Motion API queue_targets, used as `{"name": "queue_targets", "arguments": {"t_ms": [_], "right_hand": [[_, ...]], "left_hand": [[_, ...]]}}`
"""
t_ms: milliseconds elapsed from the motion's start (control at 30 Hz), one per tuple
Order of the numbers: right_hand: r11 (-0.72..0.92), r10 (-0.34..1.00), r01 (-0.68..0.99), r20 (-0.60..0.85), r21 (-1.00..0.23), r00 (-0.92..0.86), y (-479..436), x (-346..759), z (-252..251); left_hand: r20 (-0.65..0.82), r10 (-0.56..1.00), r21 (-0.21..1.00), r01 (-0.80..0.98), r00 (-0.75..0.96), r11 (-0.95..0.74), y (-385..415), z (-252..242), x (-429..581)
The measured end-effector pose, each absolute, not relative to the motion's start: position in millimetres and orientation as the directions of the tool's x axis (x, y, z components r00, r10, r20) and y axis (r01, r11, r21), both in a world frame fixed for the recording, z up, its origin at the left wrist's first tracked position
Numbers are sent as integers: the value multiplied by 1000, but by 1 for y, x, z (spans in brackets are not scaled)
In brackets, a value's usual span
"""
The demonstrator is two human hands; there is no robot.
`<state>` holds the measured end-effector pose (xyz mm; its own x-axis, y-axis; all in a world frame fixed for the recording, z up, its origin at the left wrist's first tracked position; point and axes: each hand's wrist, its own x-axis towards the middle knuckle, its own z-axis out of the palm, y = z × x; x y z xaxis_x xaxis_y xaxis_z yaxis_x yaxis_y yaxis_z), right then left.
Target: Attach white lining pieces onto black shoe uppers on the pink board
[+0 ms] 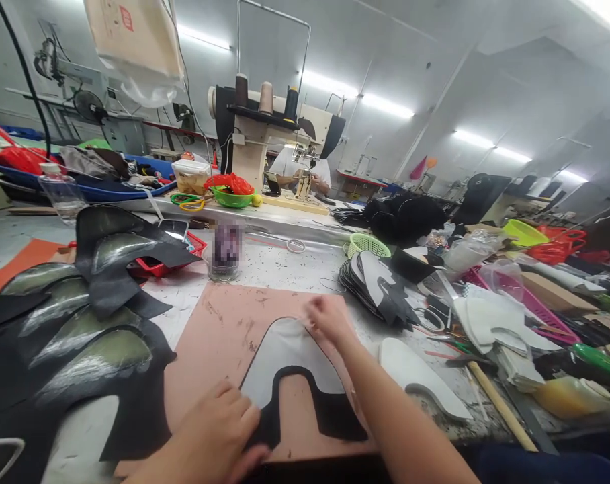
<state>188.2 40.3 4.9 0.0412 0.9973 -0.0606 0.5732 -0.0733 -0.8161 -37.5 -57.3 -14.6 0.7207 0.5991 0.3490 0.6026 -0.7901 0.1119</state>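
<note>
A U-shaped shoe upper piece point(291, 343), pale grey with black lower ends, lies on a pink board point(224, 329). My left hand point(219, 423) rests at its lower left edge, fingers bent and lying on it, thumb apart and blurred. Over the upper right edge of the piece, my right hand point(330, 323) has its fingers drawn together. Their tips are smeared by motion, and anything between them is hidden. Left of the board, black pieces point(96, 353) with glossy greenish patches overlap in a pile. A loose white curved piece point(410, 370) lies right of my right forearm.
Stacked grey-and-black pieces point(373, 286) sit behind right, near a pale green basket point(368, 246). A jar point(224, 252) stands behind the board. A wooden-handled tool point(501, 407) lies right. Beyond the bench, a person point(289, 165) sits behind a sewing machine point(249, 144).
</note>
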Motion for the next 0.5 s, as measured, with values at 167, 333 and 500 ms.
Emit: {"name": "queue_targets", "arguments": {"t_ms": [167, 333, 500], "right_hand": [[181, 982, 840, 52, -512, -180, 25, 167, -11], [115, 991, 885, 119, -452, -68, 24, 186, -12], [276, 937, 849, 321, -451, -134, -34, 224, -31]], "left_hand": [[315, 700, 218, 669, 641, -711, 11, -6, 23], [304, 735, 247, 695, 605, -675, 33, -28, 42], [237, 748, 223, 715, 619, -662, 31, -35, 40]]}}
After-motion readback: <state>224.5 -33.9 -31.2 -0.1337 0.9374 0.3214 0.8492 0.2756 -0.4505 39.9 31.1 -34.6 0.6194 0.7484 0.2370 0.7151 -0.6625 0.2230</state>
